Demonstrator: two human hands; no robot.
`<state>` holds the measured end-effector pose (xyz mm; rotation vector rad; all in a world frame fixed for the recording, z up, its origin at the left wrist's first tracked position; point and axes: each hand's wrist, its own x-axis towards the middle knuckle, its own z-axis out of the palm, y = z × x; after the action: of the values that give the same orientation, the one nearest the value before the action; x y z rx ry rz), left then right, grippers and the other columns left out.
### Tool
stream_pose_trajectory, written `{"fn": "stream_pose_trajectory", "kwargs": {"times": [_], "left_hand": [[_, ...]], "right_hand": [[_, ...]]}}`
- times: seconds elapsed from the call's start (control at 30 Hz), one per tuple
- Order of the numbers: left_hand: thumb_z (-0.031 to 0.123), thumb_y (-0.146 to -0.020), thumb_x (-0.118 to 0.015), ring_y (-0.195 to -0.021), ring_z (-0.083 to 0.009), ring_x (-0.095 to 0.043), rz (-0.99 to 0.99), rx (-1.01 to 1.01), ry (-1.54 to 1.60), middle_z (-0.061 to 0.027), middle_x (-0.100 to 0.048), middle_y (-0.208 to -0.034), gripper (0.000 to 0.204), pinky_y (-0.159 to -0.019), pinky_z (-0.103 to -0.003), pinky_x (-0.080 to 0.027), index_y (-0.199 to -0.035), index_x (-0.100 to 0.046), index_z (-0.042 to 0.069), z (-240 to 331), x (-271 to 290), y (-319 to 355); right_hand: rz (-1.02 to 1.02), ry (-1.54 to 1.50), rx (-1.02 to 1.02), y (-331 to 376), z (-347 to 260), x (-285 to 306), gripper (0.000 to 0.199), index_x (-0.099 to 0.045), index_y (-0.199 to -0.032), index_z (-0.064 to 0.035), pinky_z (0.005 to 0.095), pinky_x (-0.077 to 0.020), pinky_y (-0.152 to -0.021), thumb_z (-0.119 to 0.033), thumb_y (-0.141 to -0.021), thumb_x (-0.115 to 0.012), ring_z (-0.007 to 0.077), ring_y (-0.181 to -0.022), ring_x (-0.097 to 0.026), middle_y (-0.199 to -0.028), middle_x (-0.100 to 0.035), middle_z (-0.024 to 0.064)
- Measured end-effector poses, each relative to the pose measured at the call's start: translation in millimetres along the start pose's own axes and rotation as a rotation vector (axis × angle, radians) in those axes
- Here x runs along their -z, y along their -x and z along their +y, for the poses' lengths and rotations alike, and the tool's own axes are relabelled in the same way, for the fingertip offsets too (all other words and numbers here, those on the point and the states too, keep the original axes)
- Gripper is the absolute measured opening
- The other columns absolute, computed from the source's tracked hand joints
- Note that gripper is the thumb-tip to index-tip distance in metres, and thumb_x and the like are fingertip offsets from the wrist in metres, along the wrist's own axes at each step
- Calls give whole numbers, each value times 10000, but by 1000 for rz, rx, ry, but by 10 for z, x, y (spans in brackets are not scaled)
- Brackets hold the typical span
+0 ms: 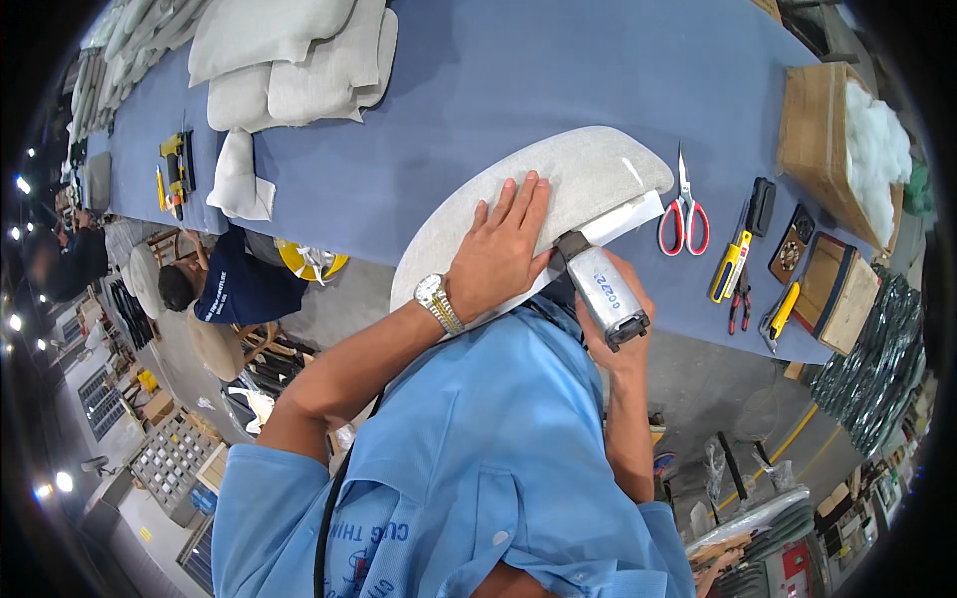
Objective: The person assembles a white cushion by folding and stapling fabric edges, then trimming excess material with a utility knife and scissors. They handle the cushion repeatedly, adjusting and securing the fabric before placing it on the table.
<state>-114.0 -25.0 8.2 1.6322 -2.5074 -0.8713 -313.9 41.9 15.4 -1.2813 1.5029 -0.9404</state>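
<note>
A curved, padded panel (583,164) covered in light grey fabric lies at the near edge of the blue-covered table, its near side reaching toward my body. My left hand (510,234) presses on it, palm down with fingers stretched out; a metal watch is on that wrist. My right hand (626,284) grips a silver staple gun (596,284), whose dark nose sits against the panel's near edge, close to my left thumb. Along that edge a white strip (628,217) sticks out beneath the fabric. The contact point under the nose is hidden.
Red-handled scissors (684,221), a yellow utility knife (733,264), pliers (740,299) and a cardboard box (812,140) with white stuffing stand to the right. Grey padded pieces (299,75) are stacked at far left, near another staple gun (177,169). Another person (249,284) is at the left.
</note>
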Motion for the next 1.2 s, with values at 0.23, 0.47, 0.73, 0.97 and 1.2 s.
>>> {"fn": "stream_pose_trajectory", "kwargs": {"times": [0.23,0.47,0.73,0.97,1.2], "left_hand": [[244,-894,-734,-1505,-465,-343,-2,-32,22,-254,-295,-1661,918,-1140,-590,-427,-1619,-230,-8,-102,15,-35],[158,-841,-756,-1510,-465,-331,-12,-14,48,-253,-290,-1662,963,-1150,-591,-415,-1623,-217,-2,-67,49,-60],[102,-822,-748,-1522,-450,-314,-22,-23,66,-249,-264,-1674,978,-1164,-584,-402,-1627,-201,0,-99,68,-56],[46,-793,-732,-1509,-448,-339,-21,-23,32,-255,-293,-1658,976,-1160,-568,-416,-1617,-213,-16,-86,63,-64],[18,-785,-715,-1480,-440,-387,10,-46,54,-270,-341,-1625,958,-1154,-497,-445,-1609,-228,-15,-178,210,-123]], "right_hand": [[31,60,33,50,112,-35,600,-660,-1312,-24,361,-572,-911,-48,-722,-770,317,-1066,-744,-1201,-733,184],[-8,44,12,44,-13,-95,635,-655,-1325,-39,369,-574,-912,-24,-698,-757,326,-1067,-745,-1198,-733,181],[18,66,44,66,-20,-143,650,-645,-1347,-40,369,-573,-910,-39,-708,-763,325,-1066,-747,-1198,-733,183],[-60,57,19,47,-120,-123,545,-644,-1317,-6,335,-561,-907,-29,-783,-750,238,-1029,-734,-1147,-746,159],[-28,-16,24,-121,-221,-270,574,-643,-1283,-37,357,-567,-899,9,-719,-741,331,-1041,-744,-1128,-738,177]]}}
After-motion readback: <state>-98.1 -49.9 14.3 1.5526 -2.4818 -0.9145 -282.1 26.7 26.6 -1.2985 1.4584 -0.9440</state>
